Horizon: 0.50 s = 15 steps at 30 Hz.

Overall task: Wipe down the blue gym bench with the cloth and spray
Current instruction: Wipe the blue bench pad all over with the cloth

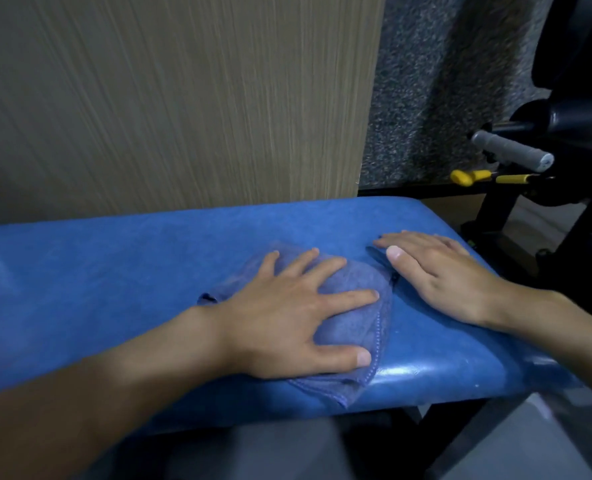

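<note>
On the blue bench [114, 271], the left hand [287, 317] lay flat with fingers spread, pressing the bluish cloth [353, 306]. The right hand [440, 275] rested open just beside it.

Left hand [287, 310] flat on cloth [353, 327], right hand [436, 271] flat on bench [114, 271]

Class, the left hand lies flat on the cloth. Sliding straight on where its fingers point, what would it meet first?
Most likely the right hand, flat on the blue bench beside the cloth; the left hand points roughly at the right thumb.
</note>
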{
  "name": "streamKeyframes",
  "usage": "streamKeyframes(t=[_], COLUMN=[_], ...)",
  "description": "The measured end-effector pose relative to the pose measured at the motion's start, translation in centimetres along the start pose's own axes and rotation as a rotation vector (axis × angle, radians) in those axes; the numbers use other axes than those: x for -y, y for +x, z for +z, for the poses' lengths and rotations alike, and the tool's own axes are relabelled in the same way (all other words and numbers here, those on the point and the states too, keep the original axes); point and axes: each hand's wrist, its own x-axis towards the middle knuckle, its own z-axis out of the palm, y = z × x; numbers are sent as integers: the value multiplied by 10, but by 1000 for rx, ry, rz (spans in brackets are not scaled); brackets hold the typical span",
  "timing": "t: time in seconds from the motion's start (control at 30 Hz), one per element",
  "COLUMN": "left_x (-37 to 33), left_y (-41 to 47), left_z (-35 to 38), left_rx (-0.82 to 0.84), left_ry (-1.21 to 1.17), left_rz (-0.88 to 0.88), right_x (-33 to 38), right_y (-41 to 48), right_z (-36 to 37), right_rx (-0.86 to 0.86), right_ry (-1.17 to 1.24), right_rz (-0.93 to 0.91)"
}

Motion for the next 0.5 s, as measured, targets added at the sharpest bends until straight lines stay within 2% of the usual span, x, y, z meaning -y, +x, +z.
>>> streamKeyframes(t=[0.13, 0.27, 0.43, 0.5], left_x=[14, 54, 131, 138], left_y=[14, 56, 97, 102], left_z=[1, -6, -10, -6], left_rx=[21, -21, -100, -96], left_ry=[-1, 21, -71, -79], left_rz=[-38, -156, -483, -517], right_x=[6, 1, 3, 3], right_y=[0, 4, -3, -2], right_z=[0, -2, 4, 4], right_rx=[-13, -13, 12, 10], right_ry=[-52, -70, -79, -89], right_rz=[-18, -35, -23, -18])
